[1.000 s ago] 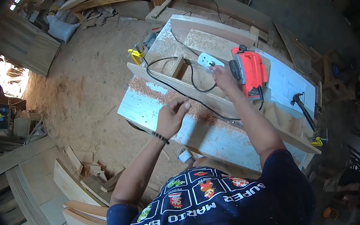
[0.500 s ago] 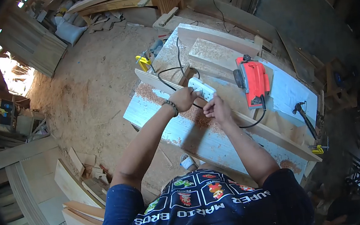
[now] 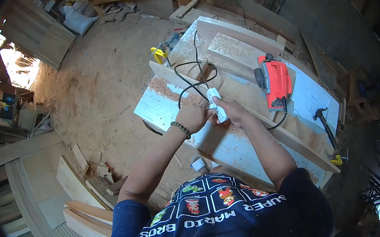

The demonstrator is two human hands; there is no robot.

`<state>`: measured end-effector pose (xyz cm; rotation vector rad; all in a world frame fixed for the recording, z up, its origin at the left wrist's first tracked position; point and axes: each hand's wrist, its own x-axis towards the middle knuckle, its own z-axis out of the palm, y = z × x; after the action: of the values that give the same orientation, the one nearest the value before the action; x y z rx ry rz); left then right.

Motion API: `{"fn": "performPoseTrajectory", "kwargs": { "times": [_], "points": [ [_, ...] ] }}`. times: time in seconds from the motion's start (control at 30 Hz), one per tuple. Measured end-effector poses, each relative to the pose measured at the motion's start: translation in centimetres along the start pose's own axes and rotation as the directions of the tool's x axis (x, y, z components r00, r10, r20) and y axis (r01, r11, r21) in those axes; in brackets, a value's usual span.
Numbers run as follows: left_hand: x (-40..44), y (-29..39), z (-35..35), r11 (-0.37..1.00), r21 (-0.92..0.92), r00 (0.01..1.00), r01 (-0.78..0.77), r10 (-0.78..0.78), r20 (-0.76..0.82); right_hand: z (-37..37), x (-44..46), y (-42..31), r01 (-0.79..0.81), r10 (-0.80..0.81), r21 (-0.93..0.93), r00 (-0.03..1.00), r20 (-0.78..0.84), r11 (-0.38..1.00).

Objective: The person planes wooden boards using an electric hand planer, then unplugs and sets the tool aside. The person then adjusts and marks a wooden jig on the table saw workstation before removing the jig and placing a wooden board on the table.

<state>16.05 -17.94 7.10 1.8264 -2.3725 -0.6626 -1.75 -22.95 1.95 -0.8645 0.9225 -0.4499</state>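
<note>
A white power strip is held tilted above the near edge of the workbench. My right hand is closed around its right side, the thumb lying along it. My left hand is closed against the strip's left side; a small white piece shows at its fingertips, and I cannot make out what it is. A black cord loops across the bench behind my hands. Under them, a long upright board runs along the bench, with reddish shavings beside it.
A red electric planer lies right of my hands, its cord running toward the board. Farther right is a hammer. Yellow clamps grip the board's ends. Wood offcuts and stacked planks lie on the left.
The power strip has turned, and its socket face no longer shows plainly. My right hand has moved up from its lower end to grip it. My left hand has shifted slightly down.
</note>
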Motion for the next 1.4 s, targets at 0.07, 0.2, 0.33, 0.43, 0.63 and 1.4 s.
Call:
{"fn": "performPoseTrajectory", "kwargs": {
  "times": [0.07,0.2,0.33,0.43,0.63,1.4],
  "points": [
    [-0.2,-1.1,1.4,1.0,-0.005,0.999,-0.018,0.018,-0.034,0.0,0.5,0.9,-0.071,0.072,-0.023,0.997,0.037,0.997],
    [-0.9,-1.5,2.0,1.0,0.026,0.998,-0.006,0.005,0.055,0.7,0.3,2.1,-0.043,0.046,-0.138,0.999,0.016,0.99],
    [-0.9,-1.7,2.8,0.999,0.013,0.999,-0.037,0.036,0.032,1.2,-0.2,2.3,-0.016,0.005,-0.236,0.999,-0.047,0.972],
    [-0.7,-1.4,2.9,0.999,0.028,0.997,-0.034,0.032,0.067,1.4,-0.6,1.9,-0.014,-0.003,-0.318,0.999,-0.055,0.948],
    [-0.8,0.3,1.1,0.997,0.069,0.991,-0.019,0.01,0.13,0.1,-1.3,-0.2,-0.044,-0.016,-0.455,0.992,-0.127,0.889],
    [9.1,-6.6,2.6,0.733,-0.499,0.651,0.463,-0.663,-0.369,-11.8,8.0,1.1,-0.292,-0.236,-0.881,0.888,-0.394,0.371]
  ]
}}
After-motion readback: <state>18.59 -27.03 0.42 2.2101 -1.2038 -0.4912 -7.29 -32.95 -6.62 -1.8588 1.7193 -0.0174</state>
